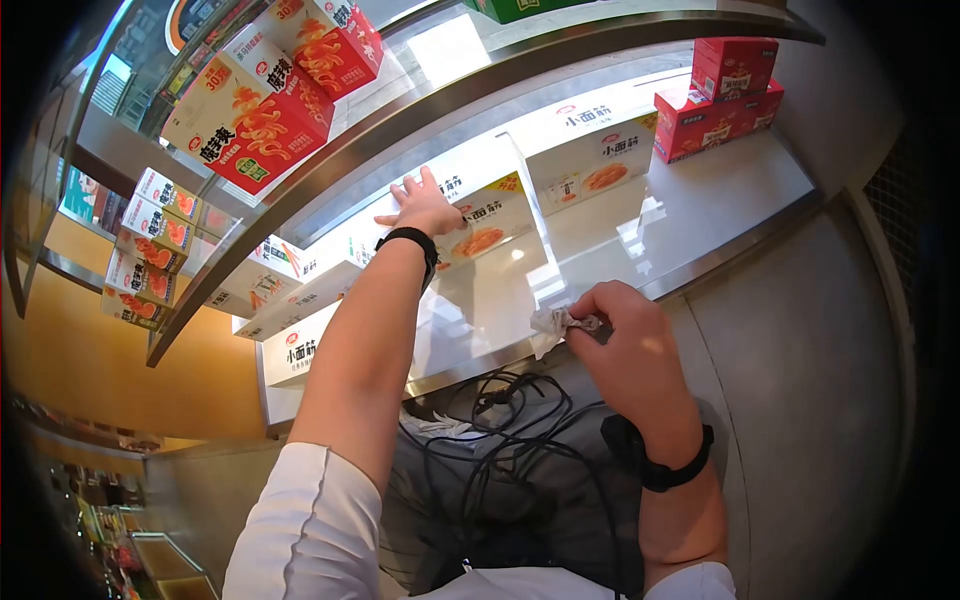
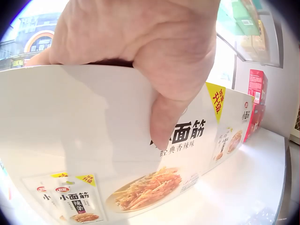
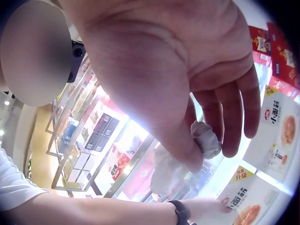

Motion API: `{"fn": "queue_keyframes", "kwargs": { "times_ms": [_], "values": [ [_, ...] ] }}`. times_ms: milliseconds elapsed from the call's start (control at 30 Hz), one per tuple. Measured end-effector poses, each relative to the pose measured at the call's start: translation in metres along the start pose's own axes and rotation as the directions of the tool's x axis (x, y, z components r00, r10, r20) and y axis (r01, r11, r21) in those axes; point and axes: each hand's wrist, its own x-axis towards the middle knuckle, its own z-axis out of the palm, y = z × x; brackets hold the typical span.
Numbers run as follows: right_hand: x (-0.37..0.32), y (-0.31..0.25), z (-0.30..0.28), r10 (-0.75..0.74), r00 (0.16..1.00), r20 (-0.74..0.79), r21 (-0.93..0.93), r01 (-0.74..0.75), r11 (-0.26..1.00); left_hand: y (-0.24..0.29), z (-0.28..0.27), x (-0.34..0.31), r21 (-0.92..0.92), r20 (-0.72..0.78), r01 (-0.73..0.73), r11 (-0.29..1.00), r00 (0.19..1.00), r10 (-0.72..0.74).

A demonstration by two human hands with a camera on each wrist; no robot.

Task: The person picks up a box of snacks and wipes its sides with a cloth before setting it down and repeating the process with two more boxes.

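Note:
In the head view my left hand [image 1: 422, 212] lies over the top of a white snack box [image 1: 485, 225], its fingers spread. The left wrist view shows the thumb of this left hand [image 2: 140, 42] lying down the printed front of the same snack box [image 2: 70, 126], while the other fingers reach over its top edge. Nearer to my body, my right hand [image 1: 630, 345] pinches a crumpled white tissue [image 1: 550, 325] by the shelf's front edge. The right wrist view has the tissue [image 3: 206, 139] between the thumb and fingers of the right hand [image 3: 154, 70].
More white boxes [image 1: 590, 165] line the glossy shelf [image 1: 690, 215]. Red boxes [image 1: 715, 120] are stacked at its right end. An upper shelf edge [image 1: 500, 85] curves above, with red-and-white boxes [image 1: 250, 120] at left. Black cables [image 1: 490, 440] lie over the lap.

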Motion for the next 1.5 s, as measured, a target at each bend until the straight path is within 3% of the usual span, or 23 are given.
{"fn": "queue_keyframes", "kwargs": {
  "times_ms": [1133,1233,1300,1333,1400,1500],
  "values": [
    [0.000,0.001,-0.001,-0.049,0.998,0.027,-0.038,0.050,0.998,0.012,0.005,0.026,0.051,-0.042,-0.068,0.996,0.997,0.070],
    [0.000,0.001,-0.005,-0.018,0.999,0.028,-0.027,0.019,0.999,0.022,0.001,0.026,-0.004,-0.074,-0.128,0.992,0.989,0.127],
    [0.001,0.003,-0.007,-0.011,1.000,0.015,-0.007,0.011,1.000,0.047,0.007,0.021,-0.021,-0.179,-0.381,0.924,0.911,0.371],
    [0.002,0.004,-0.008,-0.007,1.000,0.012,0.010,0.007,1.000,0.063,0.008,0.013,-0.020,-0.175,-0.386,0.922,0.909,0.377],
    [0.003,0.007,-0.009,0.020,1.000,0.002,0.038,-0.020,0.999,0.097,0.010,-0.003,-0.011,-0.197,-0.565,0.825,0.810,0.553],
    [0.004,0.013,-0.008,0.045,0.998,-0.046,0.082,-0.041,0.996,0.135,0.021,-0.012,0.058,-0.124,-0.547,0.835,0.826,0.550]
  ]
}}
